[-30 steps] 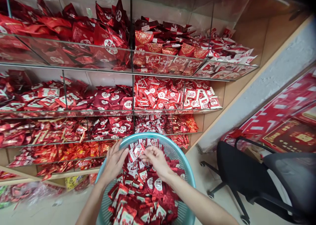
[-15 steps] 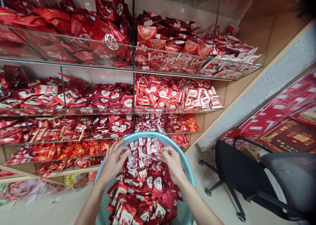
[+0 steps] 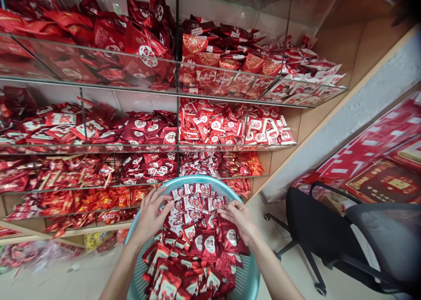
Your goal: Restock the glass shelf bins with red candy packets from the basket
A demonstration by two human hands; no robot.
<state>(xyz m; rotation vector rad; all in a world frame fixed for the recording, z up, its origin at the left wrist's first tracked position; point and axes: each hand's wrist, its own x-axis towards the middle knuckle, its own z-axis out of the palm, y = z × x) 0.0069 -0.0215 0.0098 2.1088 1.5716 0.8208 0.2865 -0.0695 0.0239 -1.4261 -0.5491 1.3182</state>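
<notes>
A turquoise plastic basket (image 3: 254, 265) holds many small red and white snack packets. At its far side lie rows of small white-and-red packets (image 3: 189, 201), with dark red packets (image 3: 209, 244) bearing white round labels nearer. My left hand (image 3: 151, 214) rests over the basket's left rim, fingers apart and holding nothing; its thumb is close to the packet rows. The fingertips of my right hand (image 3: 239, 219) pinch the right end of a small packet (image 3: 215, 202), which lies flat at the right of the rows.
Glass-fronted shelves (image 3: 177, 89) full of red packets stand just beyond the basket. A black office chair (image 3: 309, 230) is at the right, beside red printed boxes (image 3: 384, 181). Plastic bags (image 3: 49, 254) lie under the bottom shelf on the left.
My right hand has moved to the right and slightly down, and the small packet at its fingertips now lies at the right of the rows. My left hand is almost still.
</notes>
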